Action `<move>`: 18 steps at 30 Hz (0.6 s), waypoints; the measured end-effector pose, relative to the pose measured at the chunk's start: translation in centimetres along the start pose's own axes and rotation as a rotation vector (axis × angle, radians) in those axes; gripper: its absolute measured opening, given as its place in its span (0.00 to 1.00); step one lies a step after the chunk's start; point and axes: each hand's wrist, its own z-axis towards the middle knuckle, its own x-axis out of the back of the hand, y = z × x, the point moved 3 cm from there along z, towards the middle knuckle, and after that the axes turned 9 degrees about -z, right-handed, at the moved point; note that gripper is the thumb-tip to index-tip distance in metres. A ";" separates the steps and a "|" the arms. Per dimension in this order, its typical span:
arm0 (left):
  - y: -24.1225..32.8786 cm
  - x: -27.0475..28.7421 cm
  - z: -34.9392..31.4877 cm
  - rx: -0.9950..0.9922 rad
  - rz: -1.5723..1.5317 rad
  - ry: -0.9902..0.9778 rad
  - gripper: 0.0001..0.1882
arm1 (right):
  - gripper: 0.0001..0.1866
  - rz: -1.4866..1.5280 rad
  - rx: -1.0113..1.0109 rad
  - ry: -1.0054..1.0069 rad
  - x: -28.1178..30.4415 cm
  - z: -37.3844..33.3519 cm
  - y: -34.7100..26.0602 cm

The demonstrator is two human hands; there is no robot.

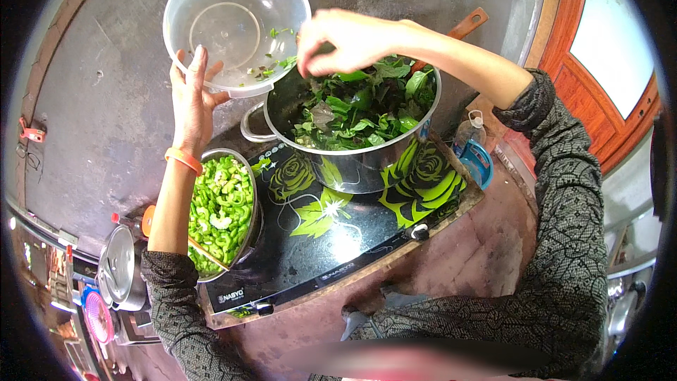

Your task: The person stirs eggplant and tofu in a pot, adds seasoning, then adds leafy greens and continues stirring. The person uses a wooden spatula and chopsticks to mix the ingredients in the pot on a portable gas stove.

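While the left hand (192, 95) props a clear plastic bowl (236, 21) tilted above the far-left rim of the steel pot (352, 162), the right hand (338, 42) reaches across with fingers curled downward — pinching at or pushing the dark leafy greens (360, 109), though whether it truly has hold of any cannot be told. The left hand lies flat and open against the bowl's near rim, fingers spread, supporting rather than clutching it. Only a few green scraps cling inside the bowl; the greens are heaped in the pot, which stands on a black glass stove (331, 233) with green rose patterns. To the near left, just beside the stove, sits a metal bowl of chopped green vegetable (220, 212). A wooden handle (465, 26) juts out beyond the pot's far right rim.

Judging by the nearly bare bowl, the emptying step seems close to finished — the next move likely calls for clearing the last scraps and setting the bowl aside.
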 end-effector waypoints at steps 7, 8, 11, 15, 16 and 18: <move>-0.8 -2.9 -0.7 -0.034 -0.052 -0.062 0.56 | 0.34 -0.328 -0.523 -0.111 -3.7 3.6 0.3; -0.8 -3.1 -0.7 -0.042 -0.047 -0.052 0.56 | 0.34 -0.175 -0.479 -0.191 -4.5 3.7 -0.1; -0.8 -3.4 -0.6 -0.020 0.007 -0.021 0.56 | 0.29 0.259 -0.448 -0.081 -5.2 3.0 -1.6; -1.3 -3.7 -0.6 -0.006 0.045 -0.047 0.53 | 0.18 0.317 -0.293 -0.036 -3.3 1.7 -2.8; -1.3 -3.5 -0.6 -0.023 0.056 -0.052 0.53 | 0.15 0.318 -0.235 0.009 -2.4 1.0 -3.0; -1.2 -3.2 -0.4 -0.056 0.101 -0.057 0.53 | 0.12 0.320 -0.176 0.007 -0.6 -0.5 -3.3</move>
